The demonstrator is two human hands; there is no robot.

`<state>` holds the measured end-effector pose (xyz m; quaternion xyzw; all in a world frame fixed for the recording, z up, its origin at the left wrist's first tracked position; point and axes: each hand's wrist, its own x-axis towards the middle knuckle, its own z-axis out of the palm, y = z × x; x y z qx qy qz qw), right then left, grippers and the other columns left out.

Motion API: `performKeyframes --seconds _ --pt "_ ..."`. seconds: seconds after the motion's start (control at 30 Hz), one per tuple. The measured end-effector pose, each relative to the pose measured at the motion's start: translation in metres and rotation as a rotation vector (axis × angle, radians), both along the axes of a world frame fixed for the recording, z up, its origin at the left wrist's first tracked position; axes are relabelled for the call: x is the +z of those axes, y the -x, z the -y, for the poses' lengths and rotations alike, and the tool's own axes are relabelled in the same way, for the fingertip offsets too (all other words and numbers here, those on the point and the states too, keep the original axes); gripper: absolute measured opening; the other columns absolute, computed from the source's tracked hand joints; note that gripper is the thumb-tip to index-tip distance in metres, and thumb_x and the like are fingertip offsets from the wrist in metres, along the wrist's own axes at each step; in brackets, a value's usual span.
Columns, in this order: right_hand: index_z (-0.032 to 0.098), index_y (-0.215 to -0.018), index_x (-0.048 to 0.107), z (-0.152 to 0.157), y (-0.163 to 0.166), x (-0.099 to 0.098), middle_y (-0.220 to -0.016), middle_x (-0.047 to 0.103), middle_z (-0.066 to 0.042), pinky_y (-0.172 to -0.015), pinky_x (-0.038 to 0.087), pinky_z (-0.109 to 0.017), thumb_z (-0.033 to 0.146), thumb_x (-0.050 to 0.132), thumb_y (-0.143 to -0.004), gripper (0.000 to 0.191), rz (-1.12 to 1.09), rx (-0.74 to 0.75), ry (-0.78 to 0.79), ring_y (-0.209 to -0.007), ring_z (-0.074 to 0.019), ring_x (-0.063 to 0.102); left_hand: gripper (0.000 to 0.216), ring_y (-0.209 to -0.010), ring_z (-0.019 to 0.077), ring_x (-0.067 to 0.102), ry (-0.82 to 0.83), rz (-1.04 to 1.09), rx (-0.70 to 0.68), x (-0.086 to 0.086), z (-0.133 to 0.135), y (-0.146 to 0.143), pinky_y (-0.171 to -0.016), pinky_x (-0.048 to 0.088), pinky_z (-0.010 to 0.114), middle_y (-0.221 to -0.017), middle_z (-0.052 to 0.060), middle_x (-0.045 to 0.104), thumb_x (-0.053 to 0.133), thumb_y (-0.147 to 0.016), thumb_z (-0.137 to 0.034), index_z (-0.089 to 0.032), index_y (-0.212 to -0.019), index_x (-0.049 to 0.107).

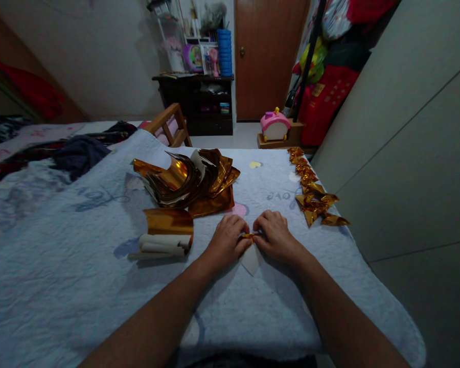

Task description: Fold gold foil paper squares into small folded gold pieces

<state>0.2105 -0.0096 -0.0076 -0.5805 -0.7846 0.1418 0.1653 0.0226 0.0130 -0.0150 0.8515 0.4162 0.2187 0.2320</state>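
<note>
My left hand (227, 239) and my right hand (275, 235) rest side by side on a pale blue quilt (80, 286), fingers curled and pinching a small gold foil paper (249, 237) between them. Its white underside (251, 259) pokes out below the hands. A heap of loose gold foil sheets (187, 181) lies just beyond my left hand. Several folded gold foil pieces (312, 191) run in a line along the quilt's right edge, beyond my right hand.
A curled gold sheet with rolled white paper (164, 237) lies left of my left hand. Dark clothes (76, 151) lie at the far left. A wooden chair (170, 125), a dark shelf (197, 105), a door (266, 56) and a pink toy (275, 125) stand behind. A wall (406, 153) borders the right.
</note>
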Motion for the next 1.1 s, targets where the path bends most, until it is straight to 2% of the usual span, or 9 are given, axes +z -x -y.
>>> performKeyframes --seconds 0.13,0.27,0.5,0.67,0.8,0.9,1.0,1.1 --pt "0.021 -0.090 0.069 -0.001 0.002 0.004 -0.100 0.062 -0.006 -0.085 0.033 -0.036 0.021 0.060 -0.092 0.009 -0.037 0.067 0.039 -0.099 -0.0227 0.048 0.006 -0.086 0.0206 0.056 0.068 0.014 0.000 0.006 0.002 -0.001 -0.079 0.041 0.033 -0.084 0.001 0.064 0.066 -0.084 -0.015 -0.019 -0.085 0.062" --pt "0.019 -0.085 0.068 -0.002 0.002 0.009 -0.089 0.064 -0.004 -0.083 0.035 -0.035 0.019 0.057 -0.094 0.014 -0.079 0.100 0.071 -0.091 -0.0205 0.051 0.002 -0.082 0.0192 0.059 0.124 0.094 0.024 0.010 0.002 0.000 -0.078 0.041 0.031 -0.081 0.002 0.067 0.067 -0.085 -0.018 -0.018 -0.083 0.067" --pt "0.020 -0.083 0.064 -0.002 0.000 0.012 -0.086 0.064 -0.004 -0.080 0.040 -0.032 0.017 0.053 -0.093 0.015 -0.168 0.120 0.036 -0.088 -0.0193 0.053 0.022 -0.080 0.0179 0.060 0.210 0.158 0.019 0.012 -0.001 0.002 -0.074 0.043 0.029 -0.076 0.002 0.067 0.055 -0.091 -0.023 -0.018 -0.076 0.070" --pt "0.020 -0.080 0.062 -0.003 -0.002 0.015 -0.083 0.064 -0.004 -0.077 0.042 -0.031 0.020 0.052 -0.092 0.016 -0.269 0.102 0.084 -0.085 -0.0191 0.055 0.024 -0.074 0.0170 0.059 0.231 0.214 0.044 0.013 -0.002 0.001 -0.071 0.042 0.028 -0.074 0.002 0.065 0.051 -0.091 -0.023 -0.018 -0.074 0.067" --pt "0.020 -0.077 0.060 -0.003 -0.002 0.016 -0.079 0.062 -0.002 -0.073 0.041 -0.030 0.022 0.051 -0.090 0.016 -0.395 0.042 0.126 -0.080 -0.0180 0.055 0.024 -0.072 0.0153 0.058 0.369 0.391 0.072 0.014 -0.001 0.001 -0.067 0.043 0.026 -0.075 0.001 0.063 0.050 -0.094 -0.032 -0.018 -0.079 0.064" --pt "0.020 -0.075 0.058 -0.003 -0.002 0.016 -0.074 0.058 0.000 -0.067 0.040 -0.028 0.026 0.049 -0.090 0.018 -0.501 0.008 0.177 -0.073 -0.0165 0.054 0.019 -0.073 0.0137 0.059 0.517 0.562 0.067 0.012 0.000 0.001 -0.068 0.045 0.025 -0.082 0.000 0.063 0.056 -0.092 -0.035 -0.018 -0.097 0.063" --pt "0.020 -0.077 0.058 -0.003 -0.002 0.015 -0.072 0.056 0.001 -0.064 0.039 -0.027 0.030 0.050 -0.090 0.018 -0.613 -0.016 0.231 -0.070 -0.0153 0.052 0.029 -0.074 0.0128 0.059 0.625 0.699 0.050 0.008 0.001 0.000 -0.068 0.046 0.024 -0.084 -0.001 0.062 0.064 -0.086 -0.035 -0.020 -0.111 0.058" --pt "0.020 -0.083 0.058 -0.002 0.000 0.014 -0.072 0.054 0.002 -0.061 0.039 -0.026 0.032 0.052 -0.088 0.014 -0.710 -0.032 0.261 -0.067 -0.0144 0.050 0.024 -0.073 0.0125 0.058 0.613 0.719 0.043 0.007 0.001 -0.001 -0.066 0.045 0.023 -0.081 -0.001 0.062 0.067 -0.084 -0.036 -0.019 -0.101 0.062"
